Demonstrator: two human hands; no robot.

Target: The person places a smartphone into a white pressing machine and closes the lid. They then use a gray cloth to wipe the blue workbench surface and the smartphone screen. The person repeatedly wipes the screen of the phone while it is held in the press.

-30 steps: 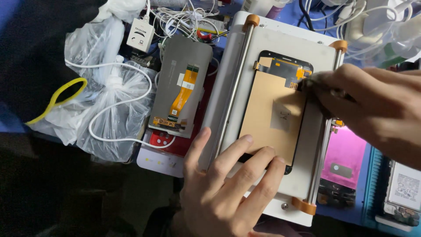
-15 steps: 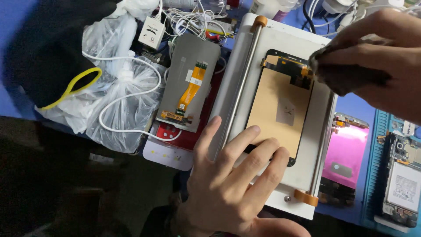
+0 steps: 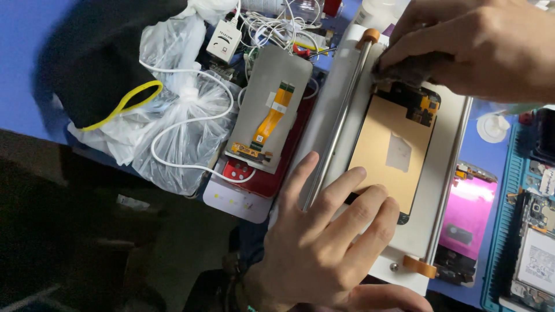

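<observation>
**Two hands on a phone screen laid on a white plate**

The screen [image 3: 388, 155] lies back-up on the white plate [image 3: 439, 190], between two metal rails [image 3: 335, 124] with orange end caps. Its back is tan, with a dark strip of parts at the far end.

The left hand [image 3: 324, 248] lies flat, fingers spread, with the fingertips [image 3: 354, 173] pressing on the near end of the screen and the near rail. It grips nothing.

The right hand [image 3: 474, 49] comes in from the upper right with its fingers drawn together around a dark tool [image 3: 407, 72] at the far edge of the screen. What kind of tool it is cannot be told.

Left of the plate a second screen [image 3: 269, 118] lies back-up with an orange flex cable, resting on a red phone [image 3: 272, 173]. Further left are clear bags [image 3: 179, 133], a white cable [image 3: 173, 124], a yellow band [image 3: 118, 107] and a white charger [image 3: 224, 39]. To the right, a pink panel [image 3: 471, 211] lies just beside the plate, and an opened phone [image 3: 535, 254] rests on a blue mat [image 3: 500, 231].
</observation>
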